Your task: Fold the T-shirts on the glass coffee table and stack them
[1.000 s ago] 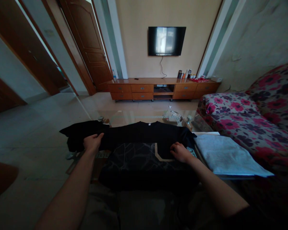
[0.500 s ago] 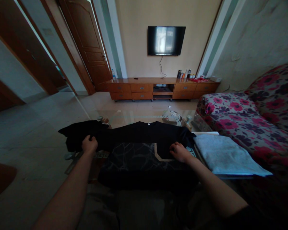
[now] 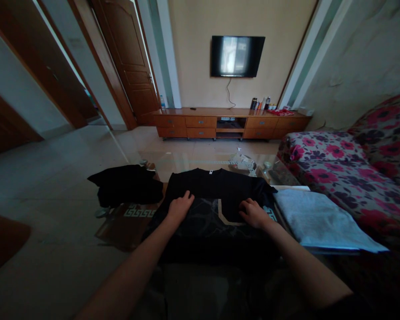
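A black T-shirt (image 3: 203, 182) lies spread on the glass table, its neckline with a small white label facing away from me. Its front carries a dark grey line pattern and a tan angular strip. My left hand (image 3: 180, 208) rests on the shirt's left part, fingers stretched out over the cloth. On the right part, beside the tan strip, lies my right hand (image 3: 254, 214), its fingers slightly bent and apart, touching the fabric. The shirt's left sleeve no longer sticks out to the side; its end is hard to make out in the dark cloth.
Black folded cloth (image 3: 128, 184) lies at the table's left end. To the right is a light blue-grey folded garment (image 3: 323, 220), near a flowered sofa (image 3: 333, 169). Crumpled wrapping (image 3: 242, 162) shows beyond the shirt at the glass table's (image 3: 140, 213) far side. A low wooden cabinet (image 3: 200, 121) stands behind.
My left hand has moved right from the black cloth at the left, bringing the shirt's left sleeve inward. Bare glass now shows between cloth and shirt. My right hand has stayed on the shirt.
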`<state>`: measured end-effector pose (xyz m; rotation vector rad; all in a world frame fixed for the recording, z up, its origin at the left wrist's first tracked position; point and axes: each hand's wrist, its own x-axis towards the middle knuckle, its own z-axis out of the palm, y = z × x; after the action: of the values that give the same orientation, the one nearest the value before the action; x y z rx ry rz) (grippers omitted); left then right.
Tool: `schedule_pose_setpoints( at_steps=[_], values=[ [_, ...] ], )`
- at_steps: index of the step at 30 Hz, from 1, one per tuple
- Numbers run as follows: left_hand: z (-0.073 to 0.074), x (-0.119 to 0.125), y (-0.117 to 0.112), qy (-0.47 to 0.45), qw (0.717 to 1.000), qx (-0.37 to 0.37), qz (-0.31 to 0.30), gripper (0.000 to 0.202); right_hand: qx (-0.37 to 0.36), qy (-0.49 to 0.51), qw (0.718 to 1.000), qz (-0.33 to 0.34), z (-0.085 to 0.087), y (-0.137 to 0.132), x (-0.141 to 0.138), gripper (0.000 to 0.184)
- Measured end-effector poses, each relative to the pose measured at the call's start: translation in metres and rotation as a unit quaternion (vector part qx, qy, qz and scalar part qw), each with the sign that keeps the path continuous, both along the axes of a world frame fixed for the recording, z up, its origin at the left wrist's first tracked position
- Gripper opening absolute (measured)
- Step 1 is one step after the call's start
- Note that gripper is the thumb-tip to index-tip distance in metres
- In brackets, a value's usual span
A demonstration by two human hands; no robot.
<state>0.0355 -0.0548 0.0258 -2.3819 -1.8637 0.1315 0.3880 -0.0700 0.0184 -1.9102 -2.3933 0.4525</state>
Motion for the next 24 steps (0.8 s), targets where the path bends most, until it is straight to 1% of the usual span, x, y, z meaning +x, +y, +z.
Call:
schedule_pose_setpoints(
  at_steps=[3, 6, 9, 13, 15, 17, 19, 21, 23, 24],
  values=[
    [-0.016, 0.008, -0.002, 0.001, 1.000, -0.008, 0.016, 0.048, 0.003, -0.004, 1.000, -0.002, -0.001, -0.001, 0.000, 0.031],
    [-0.019, 0.006, -0.003, -0.023, 0.999, -0.003, 0.023, 0.040, 0.001, -0.005, 1.000, -0.003, -0.001, 0.000, 0.000, 0.031],
    [-0.014, -0.002, -0.003, -0.063, 0.997, 0.019, 0.045, 0.032, 0.000, -0.005, 1.000, -0.006, -0.001, 0.000, 0.000, 0.031],
    [-0.004, -0.013, 0.000, -0.124, 0.985, 0.076, 0.094, 0.034, 0.005, -0.007, 1.000, -0.003, 0.001, -0.002, -0.001, 0.032],
    [0.000, -0.016, 0.003, -0.148, 0.982, 0.078, 0.082, 0.033, 0.005, -0.012, 1.000, -0.003, 0.002, -0.003, -0.001, 0.032],
    [0.003, -0.023, 0.007, -0.158, 0.985, 0.059, 0.047, 0.030, 0.003, -0.019, 1.000, -0.004, 0.003, -0.004, -0.002, 0.032],
    [0.004, -0.037, 0.014, -0.167, 0.984, 0.055, 0.035, 0.024, 0.005, -0.025, 1.000, -0.009, 0.004, -0.004, -0.004, 0.032],
    [0.002, -0.062, 0.022, -0.182, 0.979, 0.069, 0.068, 0.015, 0.008, -0.035, 0.999, -0.023, 0.006, -0.004, -0.008, 0.030],
    [-0.003, -0.094, 0.027, -0.195, 0.973, 0.047, 0.114, 0.020, 0.014, -0.047, 0.998, -0.045, 0.008, -0.003, -0.017, 0.029],
    [-0.007, -0.111, 0.028, -0.195, 0.972, 0.015, 0.129, 0.027, 0.021, -0.052, 0.997, -0.053, 0.010, -0.001, -0.023, 0.030]
  ],
)
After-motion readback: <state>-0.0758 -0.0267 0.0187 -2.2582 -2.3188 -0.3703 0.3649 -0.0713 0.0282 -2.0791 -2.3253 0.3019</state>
